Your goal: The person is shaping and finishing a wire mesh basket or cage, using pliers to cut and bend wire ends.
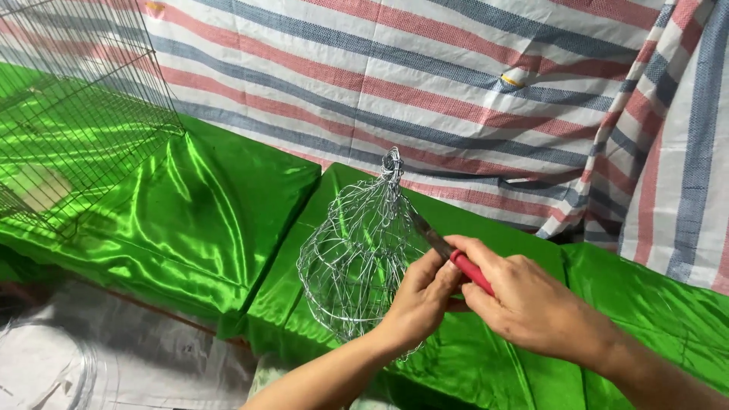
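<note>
Left hand [421, 300] pinching wire basket [357, 258], right hand [524, 304] closed around red-handled pliers [456, 254], over green satin cloth [197, 220]

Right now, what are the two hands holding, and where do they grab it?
The right hand holds pliers by the red handles. The left hand grips the silver wire cage at its side, next to the pliers' jaws.
</note>
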